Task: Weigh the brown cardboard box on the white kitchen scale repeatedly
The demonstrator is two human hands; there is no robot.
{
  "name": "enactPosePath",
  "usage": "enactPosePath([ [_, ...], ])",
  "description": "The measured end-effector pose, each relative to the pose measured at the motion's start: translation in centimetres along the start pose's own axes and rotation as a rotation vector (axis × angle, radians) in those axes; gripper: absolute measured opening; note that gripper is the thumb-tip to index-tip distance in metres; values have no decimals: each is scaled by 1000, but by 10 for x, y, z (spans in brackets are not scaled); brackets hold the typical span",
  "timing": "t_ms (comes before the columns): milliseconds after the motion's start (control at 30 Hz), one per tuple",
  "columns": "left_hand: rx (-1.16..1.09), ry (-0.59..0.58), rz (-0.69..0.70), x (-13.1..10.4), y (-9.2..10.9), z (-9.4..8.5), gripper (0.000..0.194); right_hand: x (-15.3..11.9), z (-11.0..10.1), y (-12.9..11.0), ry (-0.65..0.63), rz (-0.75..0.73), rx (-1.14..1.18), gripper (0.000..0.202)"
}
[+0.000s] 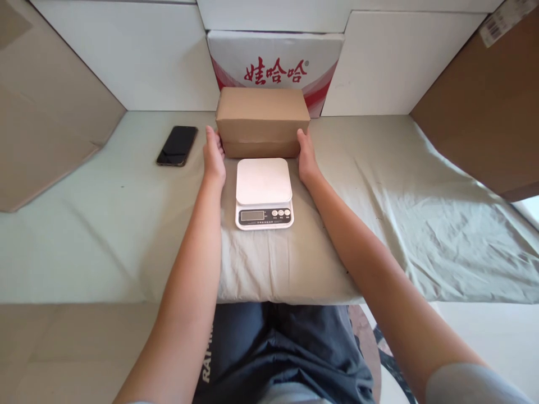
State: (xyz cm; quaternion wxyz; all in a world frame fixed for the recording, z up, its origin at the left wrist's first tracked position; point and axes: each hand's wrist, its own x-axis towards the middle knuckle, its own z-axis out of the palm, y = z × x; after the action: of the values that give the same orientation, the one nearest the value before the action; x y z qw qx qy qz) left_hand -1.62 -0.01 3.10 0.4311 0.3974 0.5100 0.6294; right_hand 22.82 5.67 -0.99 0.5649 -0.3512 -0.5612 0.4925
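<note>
Left hand (214,154) and right hand (307,156), fingers against opposite ends of a closed brown cardboard box (263,123), which lies directly beyond a white digital scale (264,182) on the cloth-covered tabletop (269,264).

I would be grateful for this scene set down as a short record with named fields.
left hand: at the brown box's left end
right hand: at its right end
scale: white, nearer the person than the box, platform bare
phone: dark-screened, left of the left hand
surface: pale green cloth
behind box: white carton with red lettering
</note>
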Motion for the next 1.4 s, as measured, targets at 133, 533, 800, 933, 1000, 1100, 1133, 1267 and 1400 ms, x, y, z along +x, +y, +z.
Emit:
enactPosePath([
  [133, 25, -54, 101, 0, 8, -12, 93, -5, 13, -34, 76, -74, 15, 69],
  [533, 116, -53, 274, -130, 33, -39, 104, -124, 6, -96, -27, -180, -133, 82],
  [800, 151, -11, 277, -146, 13, -31, 106, -152, 8, -90, -12, -151, -88, 85],
  [933, 82, 9, 227, -149, 8, -31, 104, -150, 9, -92, 15, -104, -87, 81],
  [1000, 53, 23, 212, -150, 5, -32, 102, -151, 10, -90, 18, -80, -82, 82],
  [1100, 46, 38, 204, -150, 0, -34, 103, -152, 10, -86, 5, -67, -73, 84],
  [1133, 47, 42, 197, -150, -2, -34, 103, -152, 10, -84, 2, -68, -70, 85],
  [1267, 46, 75, 170, -149, -2, -33, 104, -154, 10, -79, 6, -70, -71, 84],
  [1400, 39, 91, 170, -151, 1, -31, 109, -156, 10, -78, 15, -75, -63, 81],
])
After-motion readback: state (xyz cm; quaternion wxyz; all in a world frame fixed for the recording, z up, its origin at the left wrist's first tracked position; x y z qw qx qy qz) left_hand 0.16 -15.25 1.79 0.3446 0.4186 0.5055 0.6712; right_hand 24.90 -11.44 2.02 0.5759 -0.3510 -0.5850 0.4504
